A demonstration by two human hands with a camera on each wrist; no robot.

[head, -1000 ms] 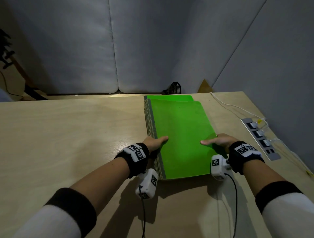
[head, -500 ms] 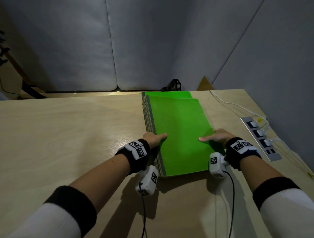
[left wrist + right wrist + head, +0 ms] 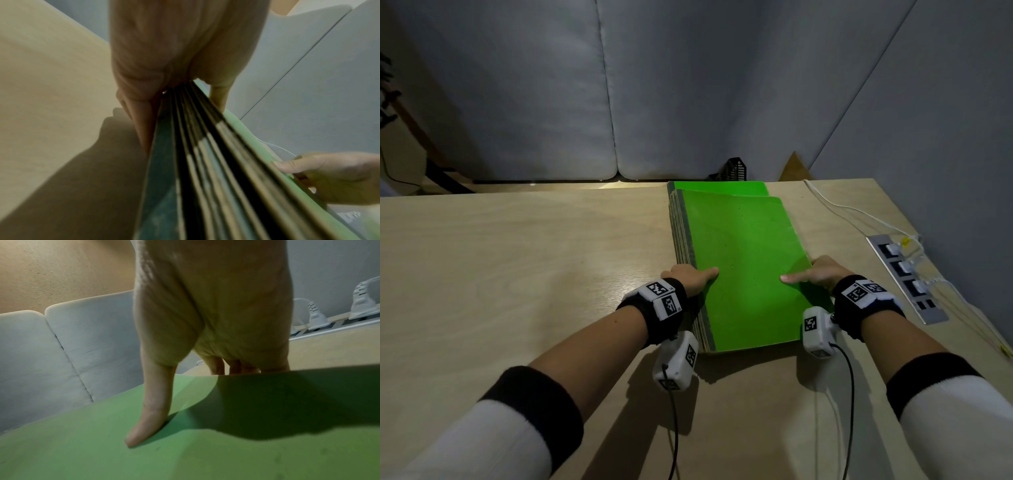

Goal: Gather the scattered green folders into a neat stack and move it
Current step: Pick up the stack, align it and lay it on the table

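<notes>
Folders are pretty much gathered: the stack of green folders point(image 3: 743, 267) sits on the bench point(image 3: 517, 274), with 1 folder point(image 3: 719, 187) poking out at the back. My left hand point(image 3: 688, 279) and right hand point(image 3: 822, 274) are clamped on its sides, thumbs on top. Moving it is what's left.

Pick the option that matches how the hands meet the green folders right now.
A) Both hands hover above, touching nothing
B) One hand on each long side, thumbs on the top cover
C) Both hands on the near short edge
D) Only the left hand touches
B: the left hand grips the spine side of the stack of green folders and the right hand grips the opposite side, each thumb lying on the top cover.
</notes>
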